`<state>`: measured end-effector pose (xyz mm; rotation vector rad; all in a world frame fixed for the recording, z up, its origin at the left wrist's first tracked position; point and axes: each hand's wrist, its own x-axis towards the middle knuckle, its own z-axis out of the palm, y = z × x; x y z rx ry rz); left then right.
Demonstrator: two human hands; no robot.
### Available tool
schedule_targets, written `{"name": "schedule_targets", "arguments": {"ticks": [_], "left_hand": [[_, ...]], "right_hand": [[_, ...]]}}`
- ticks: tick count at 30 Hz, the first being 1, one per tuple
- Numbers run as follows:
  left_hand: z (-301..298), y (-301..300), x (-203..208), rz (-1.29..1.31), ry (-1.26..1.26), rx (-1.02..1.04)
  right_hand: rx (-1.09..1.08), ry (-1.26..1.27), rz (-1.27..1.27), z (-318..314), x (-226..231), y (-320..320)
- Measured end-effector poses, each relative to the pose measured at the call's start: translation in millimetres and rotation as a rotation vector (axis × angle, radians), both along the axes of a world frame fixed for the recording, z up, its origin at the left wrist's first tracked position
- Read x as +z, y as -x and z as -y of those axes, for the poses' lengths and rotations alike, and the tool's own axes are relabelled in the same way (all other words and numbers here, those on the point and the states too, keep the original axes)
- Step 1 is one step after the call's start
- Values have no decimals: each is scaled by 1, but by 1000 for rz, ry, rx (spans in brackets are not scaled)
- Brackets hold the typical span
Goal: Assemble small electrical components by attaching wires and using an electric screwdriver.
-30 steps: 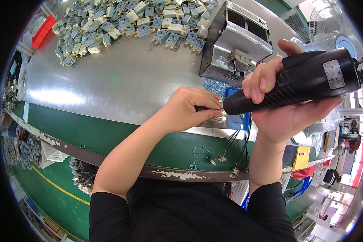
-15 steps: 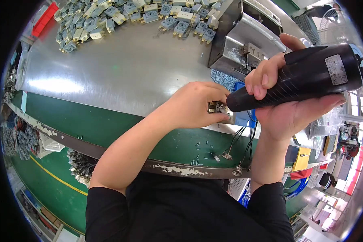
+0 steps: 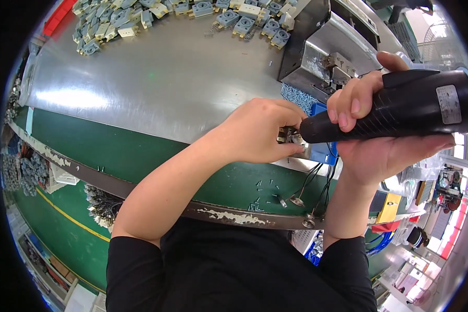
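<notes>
My right hand (image 3: pixel 372 156) is wrapped round a black electric screwdriver (image 3: pixel 418 104), held nearly level with its nose pointing left. That nose meets a small part (image 3: pixel 295 137) with brass-coloured and silvery metal pieces, pinched between the fingers and thumb of my left hand (image 3: pixel 262 130). Much of the part is hidden by my fingers and the tool's nose, so the bit's contact cannot be seen. Right behind the tool's nose is a blue block (image 3: pixel 323 154), and a heap of small bluish screws (image 3: pixel 298 97) lies just beyond.
Grey and cream switch-like housings (image 3: pixel 203 9) are piled at the far side of the steel sheet (image 3: pixel 156 73). A metal box fixture (image 3: pixel 317 49) stands at the back right. Loose screws (image 3: pixel 256 207) and black cables with metal ends (image 3: pixel 297 200) lie near the green bench edge.
The whole view has shifted slightly, so bench, hands and tool appear farther right. Both hands keep their grips, and the screwdriver's nose stays against the small part.
</notes>
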<state>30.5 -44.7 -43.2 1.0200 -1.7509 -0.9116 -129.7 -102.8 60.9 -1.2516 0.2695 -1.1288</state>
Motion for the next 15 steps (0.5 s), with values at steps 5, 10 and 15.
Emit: {"name": "schedule_targets", "arguments": {"ticks": [5, 10, 15], "left_hand": [[0, 0, 4, -16, -24, -4], [1, -2, 2, -13, -54, -30], [2, 2, -2, -17, -12, -20]], "right_hand": [[31, 52, -17, -3, -2, -2], [-26, 63, 3, -14, -7, -12], [59, 76, 13, -15, -7, -9]]}}
